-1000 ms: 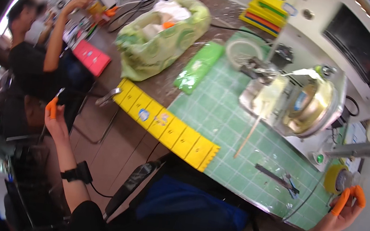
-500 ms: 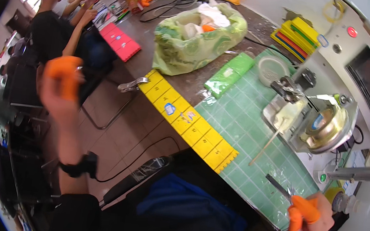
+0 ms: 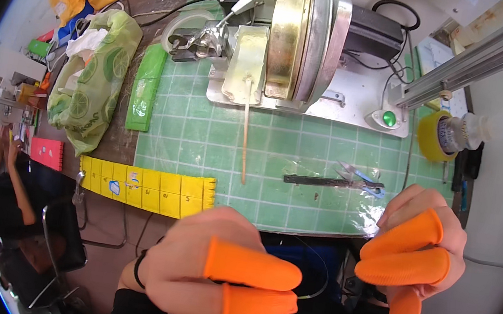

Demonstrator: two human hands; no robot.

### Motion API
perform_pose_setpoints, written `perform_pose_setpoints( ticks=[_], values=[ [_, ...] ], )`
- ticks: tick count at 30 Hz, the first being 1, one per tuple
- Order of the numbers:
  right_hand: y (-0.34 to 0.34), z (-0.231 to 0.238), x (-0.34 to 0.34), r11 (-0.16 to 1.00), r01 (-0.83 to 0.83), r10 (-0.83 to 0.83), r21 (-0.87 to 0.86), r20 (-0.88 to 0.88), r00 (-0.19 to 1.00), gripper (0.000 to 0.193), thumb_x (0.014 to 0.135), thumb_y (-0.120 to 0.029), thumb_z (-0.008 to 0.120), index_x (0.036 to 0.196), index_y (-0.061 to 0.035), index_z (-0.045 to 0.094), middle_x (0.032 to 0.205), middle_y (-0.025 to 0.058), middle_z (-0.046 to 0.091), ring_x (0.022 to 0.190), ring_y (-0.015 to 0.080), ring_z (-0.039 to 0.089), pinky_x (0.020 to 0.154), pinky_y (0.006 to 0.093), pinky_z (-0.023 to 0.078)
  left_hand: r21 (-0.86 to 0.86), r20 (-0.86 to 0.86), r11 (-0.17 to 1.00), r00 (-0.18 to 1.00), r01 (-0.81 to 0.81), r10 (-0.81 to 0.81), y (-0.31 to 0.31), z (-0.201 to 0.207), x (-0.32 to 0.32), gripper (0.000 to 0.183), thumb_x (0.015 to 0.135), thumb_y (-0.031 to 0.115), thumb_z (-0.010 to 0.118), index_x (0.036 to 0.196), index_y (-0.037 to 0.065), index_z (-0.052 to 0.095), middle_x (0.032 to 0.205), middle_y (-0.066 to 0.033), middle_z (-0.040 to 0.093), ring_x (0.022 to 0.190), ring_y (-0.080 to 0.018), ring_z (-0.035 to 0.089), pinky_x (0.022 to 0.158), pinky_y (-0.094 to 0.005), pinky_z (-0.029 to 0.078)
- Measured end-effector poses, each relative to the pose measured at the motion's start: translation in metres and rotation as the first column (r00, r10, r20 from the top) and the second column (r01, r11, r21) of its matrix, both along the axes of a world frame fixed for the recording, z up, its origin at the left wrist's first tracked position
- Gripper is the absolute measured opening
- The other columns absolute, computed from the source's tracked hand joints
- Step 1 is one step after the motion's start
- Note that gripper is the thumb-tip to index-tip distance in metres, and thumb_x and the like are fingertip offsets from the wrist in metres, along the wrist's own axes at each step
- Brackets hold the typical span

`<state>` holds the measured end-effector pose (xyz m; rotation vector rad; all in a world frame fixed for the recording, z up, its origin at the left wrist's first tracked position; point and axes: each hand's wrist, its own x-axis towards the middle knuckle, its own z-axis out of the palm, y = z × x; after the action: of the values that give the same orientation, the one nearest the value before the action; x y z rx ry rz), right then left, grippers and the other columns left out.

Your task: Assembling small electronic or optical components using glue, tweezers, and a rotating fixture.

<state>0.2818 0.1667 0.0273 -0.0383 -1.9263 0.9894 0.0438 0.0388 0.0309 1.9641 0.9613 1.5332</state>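
Observation:
My left hand (image 3: 216, 268) is in front of my body, below the mat's near edge. Its two orange-capped fingers lie together, pinching a thin strand (image 3: 326, 273) that curves up from their tips. My right hand (image 3: 421, 251) hovers at the mat's near right corner, also in orange finger cots. Its fingers are loosely curled, the thumb apart below them, and nothing shows between them. Beyond it, small blue-handled scissors (image 3: 370, 181) and a narrow dark strip (image 3: 315, 181) lie on the green gridded mat (image 3: 203, 131).
A wheel machine (image 3: 286, 46) stands at the back, a thin stick (image 3: 245, 137) jutting toward me from its pale block. Left are a yellow marked strip (image 3: 160, 190), a green packet (image 3: 145, 87) and a bag-lined bin (image 3: 99, 71). A tape roll (image 3: 438, 135) sits right. Another person (image 3: 12, 188) works far left.
My view has swung toward the machine and mat. My left hand has come from far left to in front of my body. My right hand is now clear of the dark strip.

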Motion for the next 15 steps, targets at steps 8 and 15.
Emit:
perform_pose_setpoints(
  ticks=[8,15],
  values=[
    [-0.013,-0.012,-0.025,0.993,-0.102,0.104,-0.065,0.020,0.994,0.035,0.077,-0.037,0.092,0.093,-0.0077,0.081,0.098,0.0082,0.071,0.072,0.0166,0.060,0.065,0.0302,0.049,-0.315,0.170,0.938,0.963,-0.147,0.208,-0.015,-0.008,0.013,0.027,0.059,0.012,0.097,0.082,0.011,0.083,0.086,-0.0052,0.070,0.064,-0.0156,0.061,0.055,-0.0284,0.046],
    [-0.027,-0.021,-0.041,0.993,-0.033,0.029,-0.111,-0.036,0.999,0.021,0.072,-0.015,0.086,0.090,-0.0062,0.082,0.083,0.0053,0.072,0.061,0.0157,0.059,0.051,0.0271,0.041,-0.241,0.160,0.965,0.977,-0.102,0.143,-0.021,-0.017,0.004,0.028,0.059,0.009,0.098,0.083,0.012,0.083,0.093,-0.0053,0.070,0.065,-0.0146,0.061,0.056,-0.0281,0.045]
  ],
)
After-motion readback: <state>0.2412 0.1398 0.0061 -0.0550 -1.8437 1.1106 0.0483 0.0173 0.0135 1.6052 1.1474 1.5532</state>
